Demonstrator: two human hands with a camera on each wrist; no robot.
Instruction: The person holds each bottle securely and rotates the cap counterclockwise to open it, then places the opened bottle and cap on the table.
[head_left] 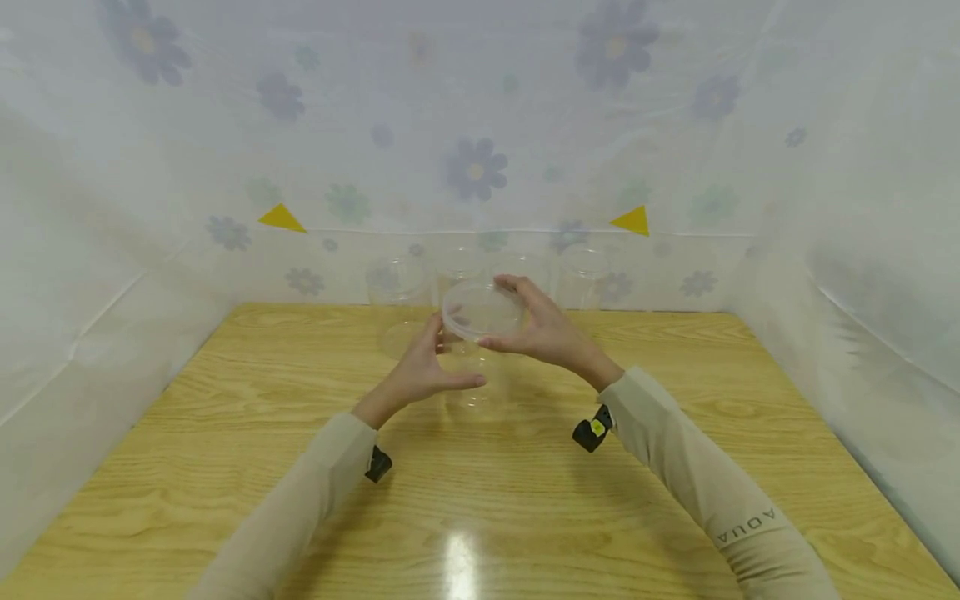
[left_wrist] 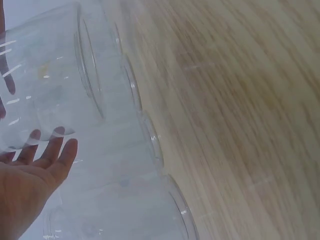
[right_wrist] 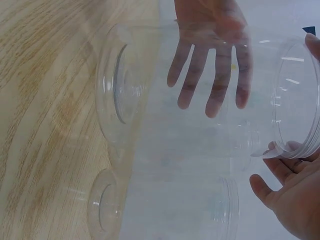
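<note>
Clear jar [head_left: 480, 346] stands upright mid-table [head_left: 225, 467], held between both hands. Left hand [head_left: 420, 371] presses flat, fingers straight, against its side; right hand [head_left: 543, 329] curls around the rim. Four similar jars [head_left: 397, 283] remain lined along the back wall, untouched.

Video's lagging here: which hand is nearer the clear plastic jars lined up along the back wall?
Right. The right hand curls over the held clear plastic jar's far rim, close to that row; the left hand rests lower, nearer the person.

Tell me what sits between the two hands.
A clear jar stands between the left hand and the right hand; the head view shows it, and the right wrist view shows fingers through its wall.
</note>
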